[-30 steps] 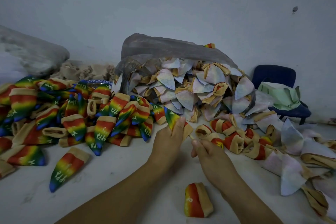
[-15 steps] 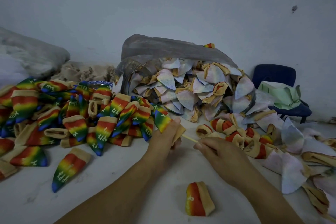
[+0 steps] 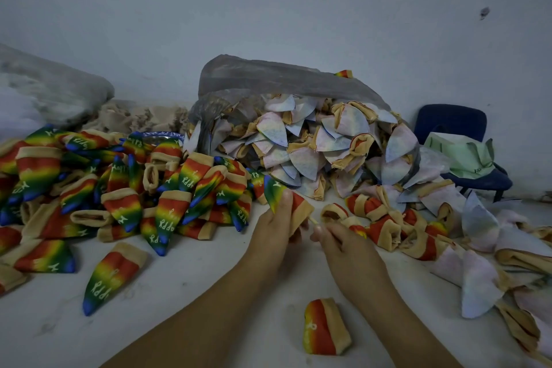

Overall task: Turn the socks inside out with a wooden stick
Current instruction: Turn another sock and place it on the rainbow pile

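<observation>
The left hand point(image 3: 274, 230) grips a rainbow-striped, cone-shaped fabric sock with a tan cuff point(image 3: 279, 193), fingers curled round it and its blue-green tip pointing up and away from the grip. Just right of that grip, the right hand point(image 3: 346, 251) pinches a thin pale wooden stick point(image 3: 313, 220), which appears to enter the tan cuff; its depth inside is hidden. A heap of matching rainbow socks point(image 3: 119, 188) lies left of the grip, and a grey plastic bag of pale inside-out socks point(image 3: 313, 140) lies beyond it.
</observation>
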Action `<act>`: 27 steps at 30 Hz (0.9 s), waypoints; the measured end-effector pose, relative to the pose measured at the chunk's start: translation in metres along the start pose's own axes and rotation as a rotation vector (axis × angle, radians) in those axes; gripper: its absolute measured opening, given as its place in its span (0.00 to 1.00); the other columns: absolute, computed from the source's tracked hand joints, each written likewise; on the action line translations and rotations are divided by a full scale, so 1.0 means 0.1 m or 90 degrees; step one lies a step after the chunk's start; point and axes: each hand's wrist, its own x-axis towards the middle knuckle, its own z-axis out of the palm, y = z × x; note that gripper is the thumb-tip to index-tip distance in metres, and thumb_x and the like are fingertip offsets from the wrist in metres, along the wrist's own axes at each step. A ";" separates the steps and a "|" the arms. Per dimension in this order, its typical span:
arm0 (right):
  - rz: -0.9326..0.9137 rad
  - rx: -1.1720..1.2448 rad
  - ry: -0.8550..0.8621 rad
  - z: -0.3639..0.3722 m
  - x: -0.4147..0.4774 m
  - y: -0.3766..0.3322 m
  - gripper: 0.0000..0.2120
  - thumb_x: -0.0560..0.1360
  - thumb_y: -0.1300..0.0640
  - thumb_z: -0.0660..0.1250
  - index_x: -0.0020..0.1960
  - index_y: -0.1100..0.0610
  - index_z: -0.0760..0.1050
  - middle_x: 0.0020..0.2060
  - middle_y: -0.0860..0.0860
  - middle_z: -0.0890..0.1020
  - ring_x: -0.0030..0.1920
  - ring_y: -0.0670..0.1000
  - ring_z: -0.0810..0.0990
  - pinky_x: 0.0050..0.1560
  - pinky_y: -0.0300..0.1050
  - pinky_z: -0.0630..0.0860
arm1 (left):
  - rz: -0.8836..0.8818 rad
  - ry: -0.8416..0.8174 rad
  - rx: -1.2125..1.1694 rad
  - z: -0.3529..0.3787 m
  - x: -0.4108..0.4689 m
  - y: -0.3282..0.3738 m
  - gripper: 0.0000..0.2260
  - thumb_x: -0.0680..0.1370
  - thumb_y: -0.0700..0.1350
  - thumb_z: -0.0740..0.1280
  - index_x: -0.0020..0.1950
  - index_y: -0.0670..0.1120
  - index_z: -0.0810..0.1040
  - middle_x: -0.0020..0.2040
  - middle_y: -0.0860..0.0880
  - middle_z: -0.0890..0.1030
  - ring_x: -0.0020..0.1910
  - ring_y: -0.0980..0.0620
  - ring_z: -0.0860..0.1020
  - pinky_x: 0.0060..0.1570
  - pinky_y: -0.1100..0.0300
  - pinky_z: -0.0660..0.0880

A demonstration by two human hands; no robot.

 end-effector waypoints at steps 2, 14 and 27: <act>-0.013 -0.015 0.020 -0.03 0.03 0.03 0.14 0.80 0.44 0.55 0.47 0.49 0.76 0.39 0.44 0.79 0.42 0.43 0.76 0.41 0.45 0.74 | -0.057 0.026 -0.080 -0.04 0.03 -0.01 0.18 0.79 0.64 0.59 0.57 0.55 0.80 0.51 0.52 0.83 0.53 0.54 0.80 0.56 0.58 0.75; -0.030 -0.055 0.032 0.02 0.02 0.14 0.16 0.81 0.49 0.54 0.65 0.50 0.73 0.56 0.47 0.79 0.56 0.48 0.75 0.52 0.45 0.73 | -0.059 -0.012 -0.198 -0.12 0.04 -0.01 0.06 0.73 0.56 0.72 0.38 0.58 0.86 0.37 0.53 0.84 0.42 0.55 0.82 0.48 0.59 0.79; -0.020 0.042 -0.017 -0.03 0.01 0.11 0.11 0.81 0.48 0.56 0.52 0.46 0.77 0.35 0.45 0.77 0.36 0.42 0.74 0.35 0.39 0.67 | -0.021 -0.020 -0.268 -0.13 0.07 -0.01 0.14 0.79 0.57 0.64 0.46 0.48 0.81 0.38 0.46 0.80 0.34 0.55 0.77 0.41 0.59 0.73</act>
